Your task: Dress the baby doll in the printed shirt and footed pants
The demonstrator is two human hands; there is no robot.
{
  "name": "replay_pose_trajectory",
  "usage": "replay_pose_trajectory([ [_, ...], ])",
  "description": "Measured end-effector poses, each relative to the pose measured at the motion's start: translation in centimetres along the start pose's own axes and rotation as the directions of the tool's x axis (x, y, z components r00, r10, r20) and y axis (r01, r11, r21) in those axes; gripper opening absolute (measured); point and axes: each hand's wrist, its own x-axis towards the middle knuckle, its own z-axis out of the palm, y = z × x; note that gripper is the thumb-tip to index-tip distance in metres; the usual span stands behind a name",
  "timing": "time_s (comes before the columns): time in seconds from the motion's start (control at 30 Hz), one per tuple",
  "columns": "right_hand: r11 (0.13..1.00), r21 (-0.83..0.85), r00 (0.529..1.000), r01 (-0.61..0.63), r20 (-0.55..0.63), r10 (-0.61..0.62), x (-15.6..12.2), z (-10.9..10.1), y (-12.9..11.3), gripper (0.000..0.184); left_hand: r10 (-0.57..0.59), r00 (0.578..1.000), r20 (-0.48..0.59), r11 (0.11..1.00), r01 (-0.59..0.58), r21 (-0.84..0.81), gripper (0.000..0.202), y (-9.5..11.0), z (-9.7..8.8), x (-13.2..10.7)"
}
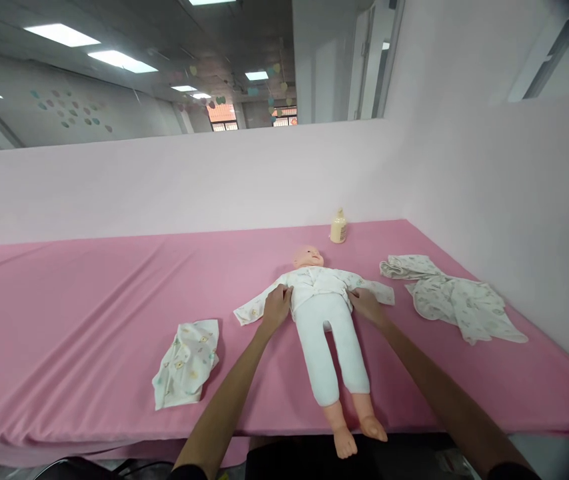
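A baby doll lies on its back on the pink-covered table, head away from me, dressed in a printed white top and white trousers, bare feet over the near edge. My left hand rests at the doll's waist on the left side, fingers curled onto the hem of the top. On the other side of the waist, my right hand does the same, its fingers pressed to the cloth. Whether either hand pinches the fabric is too small to make out.
A folded printed garment lies left of my left arm. A crumpled printed garment lies to the right near the wall. A small cream bottle stands behind the doll's head. Pink partitions enclose the table at back and right.
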Motion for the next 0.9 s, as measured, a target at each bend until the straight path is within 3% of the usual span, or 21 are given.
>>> replay_pose_trajectory([
  [0.07, 1.000, 0.001, 0.999, 0.014, 0.039, -0.014, -1.3, -0.5, 0.5, 0.037, -0.008, 1.000, 0.012, 1.000, 0.008, 0.000, 0.030, -0.6, -0.1, -1.0],
  [0.13, 0.997, 0.069, 0.986, 0.033, 0.162, -0.044, -2.4, -1.4, 1.1, 0.035, -0.033, 0.998, 0.060, 0.998, 0.036, -0.051, 0.029, -1.2, -0.6, -2.4],
  [0.23, 0.975, 0.224, 0.914, 0.006, 0.395, -0.097, -3.5, -2.7, 1.7, 0.031, -0.049, 0.975, 0.216, 0.989, 0.078, -0.127, 0.032, -1.5, -1.3, -4.2],
  [0.33, 0.976, 0.216, 0.862, -0.009, 0.497, -0.102, -3.5, -2.9, 1.5, 0.026, 0.023, 0.930, 0.368, 0.990, 0.029, -0.135, 0.030, -1.5, -1.6, -4.9],
  [0.47, 0.979, 0.203, 0.834, 0.023, 0.536, -0.131, -2.7, -2.2, 0.5, 0.021, 0.142, 0.938, 0.316, 0.990, -0.140, -0.030, 0.022, -1.6, -1.3, -4.1],
  [0.53, 0.968, 0.252, 0.815, 0.021, 0.557, -0.163, -2.6, -2.2, 0.0, 0.022, 0.154, 0.948, 0.277, 0.987, -0.159, -0.003, 0.021, -1.8, -1.1, -3.7],
  [0.67, 0.958, 0.281, 0.754, -0.062, 0.642, -0.140, -2.6, -3.3, 0.1, 0.028, 0.075, 0.971, 0.225, 0.991, -0.047, -0.127, 0.014, -2.3, -1.1, -3.2],
  [0.9, 0.927, 0.328, 0.713, -0.183, 0.693, -0.105, -2.3, -4.3, 1.2, 0.033, -0.055, 0.907, 0.417, 0.881, 0.240, -0.407, 0.036, -2.2, -1.5, -2.4],
])
